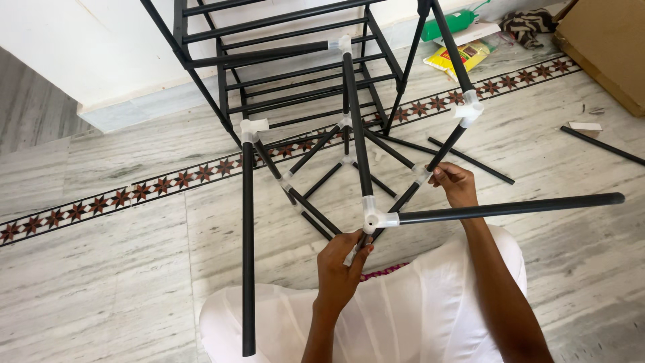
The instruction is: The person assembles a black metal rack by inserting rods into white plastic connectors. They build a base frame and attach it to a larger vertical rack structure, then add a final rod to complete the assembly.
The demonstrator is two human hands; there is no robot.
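Head view shows the rack frame (356, 134) of smooth black tubes and white plastic corner joints standing before both hands: left hand (341, 263) closed on a tube end beneath a joint, right hand (457, 184) gripping a slanted tube, over the grey marble floor (101, 269).

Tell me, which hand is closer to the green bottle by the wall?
The right hand. It grips a black rod well below the green bottle, while the left hand sits lower still, farther left, under a white connector.
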